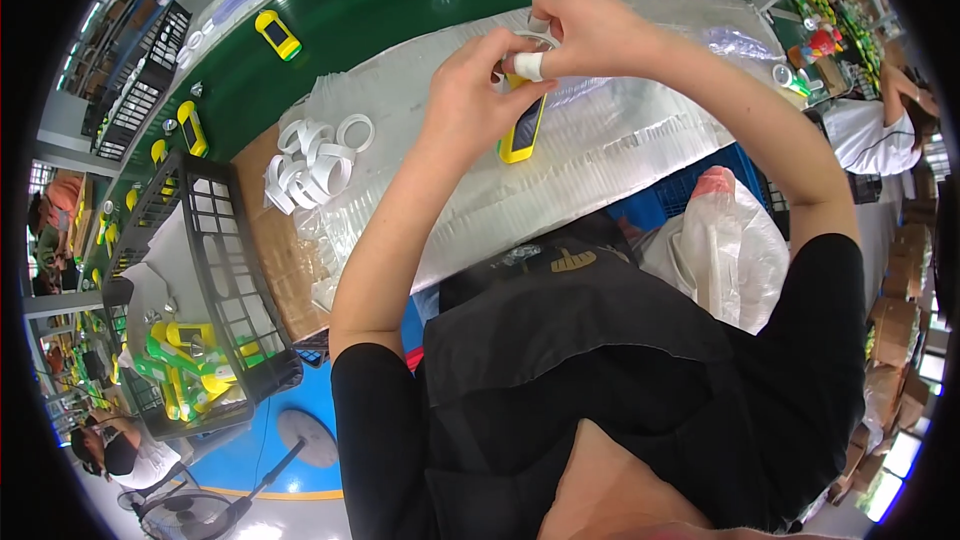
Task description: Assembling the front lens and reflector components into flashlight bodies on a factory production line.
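The person's two hands are meeting close together, almost fingertip to fingertip, over the head end of a yellow and black flashlight, whose lower body is showing just below them above the silvery, wrapped table. The left hand is curving its fingers beside the flashlight, and its thumb is crossing over the body; I cannot tell if it is gripping firmly, because the fingers are hiding the contact. The right hand is pinching a thin white ring, which is showing between the two hands, and one of its fingers is wearing a white cover. To the left of the left hand, a loose heap of white rings is lying near its forearm. Farther left, a black crate is holding more yellow and green flashlights. Beyond the hands, a green belt is carrying several similar flashlights, well apart from the fingers. Below the right forearm, a whitish bag is standing beside the person.
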The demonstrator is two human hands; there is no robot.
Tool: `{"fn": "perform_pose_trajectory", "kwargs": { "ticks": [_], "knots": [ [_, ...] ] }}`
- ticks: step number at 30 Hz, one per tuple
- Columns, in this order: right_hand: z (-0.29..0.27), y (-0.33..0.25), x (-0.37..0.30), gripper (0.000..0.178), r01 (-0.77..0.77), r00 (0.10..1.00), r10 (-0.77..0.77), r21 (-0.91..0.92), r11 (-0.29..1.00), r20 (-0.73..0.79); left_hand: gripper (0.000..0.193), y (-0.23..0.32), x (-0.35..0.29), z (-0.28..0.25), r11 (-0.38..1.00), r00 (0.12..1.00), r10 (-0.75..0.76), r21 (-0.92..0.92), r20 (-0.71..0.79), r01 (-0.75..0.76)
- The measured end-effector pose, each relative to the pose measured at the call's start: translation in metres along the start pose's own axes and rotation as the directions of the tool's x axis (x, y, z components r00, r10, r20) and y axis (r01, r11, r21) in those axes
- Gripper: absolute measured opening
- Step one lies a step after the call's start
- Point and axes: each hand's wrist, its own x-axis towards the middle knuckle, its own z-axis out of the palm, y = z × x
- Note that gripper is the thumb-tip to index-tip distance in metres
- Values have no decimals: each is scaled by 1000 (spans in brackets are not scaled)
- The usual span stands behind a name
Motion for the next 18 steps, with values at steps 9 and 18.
{"fn": "perform_pose_trajectory", "kwargs": {
  "ticks": [9, 18],
  "knots": [
    [176, -49, -47, 57, 35, 883, 390, 867, 498, -260, 33, 5, -12, -8, 929, 983, -184, -332, -25, 165],
    [66, -29, -19, 41, 407, 747, -652, 866, 292, -131, 50, 80, -8, -46, 832, 901, 433, -370, -33, -414]
  ]
}}
